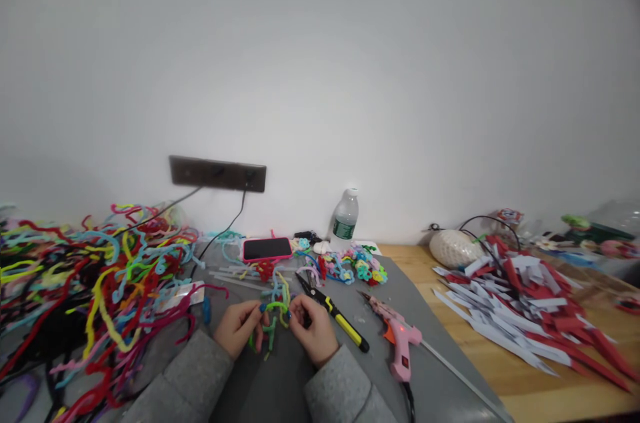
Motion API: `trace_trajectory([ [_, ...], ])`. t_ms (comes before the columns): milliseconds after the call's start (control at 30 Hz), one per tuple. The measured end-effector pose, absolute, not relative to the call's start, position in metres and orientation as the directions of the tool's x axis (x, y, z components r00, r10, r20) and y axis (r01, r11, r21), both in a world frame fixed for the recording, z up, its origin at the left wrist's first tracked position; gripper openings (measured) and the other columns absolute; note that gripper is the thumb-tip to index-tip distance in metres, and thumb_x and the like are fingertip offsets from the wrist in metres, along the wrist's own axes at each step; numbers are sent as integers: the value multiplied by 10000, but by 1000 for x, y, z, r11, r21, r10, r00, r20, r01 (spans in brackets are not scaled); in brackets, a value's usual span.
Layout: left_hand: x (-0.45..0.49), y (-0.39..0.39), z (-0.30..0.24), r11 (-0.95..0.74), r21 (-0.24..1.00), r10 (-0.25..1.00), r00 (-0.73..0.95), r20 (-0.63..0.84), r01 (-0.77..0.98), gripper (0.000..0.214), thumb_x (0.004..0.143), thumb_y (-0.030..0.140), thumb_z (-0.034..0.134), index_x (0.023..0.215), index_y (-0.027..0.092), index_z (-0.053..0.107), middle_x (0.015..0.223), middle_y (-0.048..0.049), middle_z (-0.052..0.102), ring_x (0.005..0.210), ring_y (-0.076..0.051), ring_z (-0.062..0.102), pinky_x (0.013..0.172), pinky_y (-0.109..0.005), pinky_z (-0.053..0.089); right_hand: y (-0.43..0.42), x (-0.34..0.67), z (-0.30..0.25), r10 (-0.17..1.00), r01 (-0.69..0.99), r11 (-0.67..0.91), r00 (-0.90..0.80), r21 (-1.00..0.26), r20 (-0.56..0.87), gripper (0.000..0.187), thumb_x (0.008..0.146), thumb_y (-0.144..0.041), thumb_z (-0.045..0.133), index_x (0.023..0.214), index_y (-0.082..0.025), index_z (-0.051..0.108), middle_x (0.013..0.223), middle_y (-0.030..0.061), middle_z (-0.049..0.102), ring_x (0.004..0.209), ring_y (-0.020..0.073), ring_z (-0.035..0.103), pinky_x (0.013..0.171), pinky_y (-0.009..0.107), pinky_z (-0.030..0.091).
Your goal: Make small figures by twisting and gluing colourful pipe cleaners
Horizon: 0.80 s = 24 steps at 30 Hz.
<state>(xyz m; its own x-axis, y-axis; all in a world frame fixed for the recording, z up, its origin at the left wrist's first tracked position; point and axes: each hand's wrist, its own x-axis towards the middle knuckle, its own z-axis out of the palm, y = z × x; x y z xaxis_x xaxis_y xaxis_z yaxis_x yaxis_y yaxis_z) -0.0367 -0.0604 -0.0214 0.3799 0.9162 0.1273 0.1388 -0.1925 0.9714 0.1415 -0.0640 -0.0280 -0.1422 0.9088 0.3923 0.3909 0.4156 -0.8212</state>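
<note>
Between my two hands is a green pipe cleaner (277,307), bent into an arch. My left hand (241,327) pinches its left end, and my right hand (314,329) pinches the other end; both are closed at thumb and fingertips. Below the arch hang lighter green pipe-cleaner pieces (271,331), partly hidden by the left fingers. Just to the right of my right hand lie pliers (343,323) with yellow and black handles. Farther right rests a pink glue gun (401,343), a small red light glowing on it.
A big tangle of coloured pipe cleaners (107,289) covers the left side. Behind my hands are a phone (267,249), a water bottle (345,217) and twisted pipe-cleaner flowers (369,267). Red and white strips (530,309) pile up on the wooden table (420,269) at right.
</note>
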Motion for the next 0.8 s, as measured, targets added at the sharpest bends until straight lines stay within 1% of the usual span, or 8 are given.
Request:
trace_trajectory([
  [167, -37, -61, -21, -187, 974, 885, 452, 110, 129, 408, 822, 487, 363, 659, 152, 530, 356, 37, 542, 334, -106, 491, 437, -203, 366, -64, 142, -28, 906, 396, 419, -122, -817, 406, 86, 675, -101, 479, 635, -176, 491, 535, -55, 396, 474, 94, 375, 452, 196, 303],
  [333, -33, -63, -20, -176, 977, 912, 393, 118, 116, 431, 808, 504, 378, 687, 143, 581, 316, 50, 500, 315, -94, 426, 435, -200, 369, -64, 143, -28, 899, 409, 418, -57, -811, 435, 90, 676, -99, 466, 638, -178, 487, 535, -55, 392, 474, 95, 381, 449, 193, 304],
  [500, -34, -62, -23, -151, 981, 897, 433, 84, 122, 453, 795, 516, 396, 822, 121, 618, 347, 35, 526, 323, -87, 400, 399, -187, 315, -63, 144, -28, 895, 411, 422, -46, -808, 444, 81, 684, -110, 472, 643, -178, 489, 543, -52, 405, 485, 99, 394, 462, 197, 315],
  [633, -35, -61, -25, -137, 986, 892, 444, 80, 98, 461, 792, 521, 401, 844, 115, 614, 376, 21, 547, 326, -72, 368, 388, -181, 284, -63, 143, -28, 890, 404, 426, -29, -809, 454, 91, 679, -97, 471, 643, -178, 494, 544, -52, 408, 487, 98, 392, 462, 196, 316],
  [733, -34, -62, -26, -121, 989, 900, 429, 74, 83, 446, 783, 520, 423, 844, 120, 611, 417, 8, 585, 299, -52, 317, 341, -168, 229, -63, 143, -29, 888, 390, 431, -23, -814, 459, 104, 667, -80, 472, 646, -179, 495, 546, -53, 407, 489, 97, 392, 461, 195, 316],
  [800, -33, -62, -27, -109, 991, 903, 425, 66, 79, 448, 776, 524, 431, 857, 119, 605, 472, -10, 625, 281, -41, 319, 316, -158, 222, -63, 143, -30, 889, 383, 429, -22, -818, 457, 109, 666, -75, 471, 651, -180, 493, 550, -52, 406, 490, 97, 391, 463, 198, 316],
])
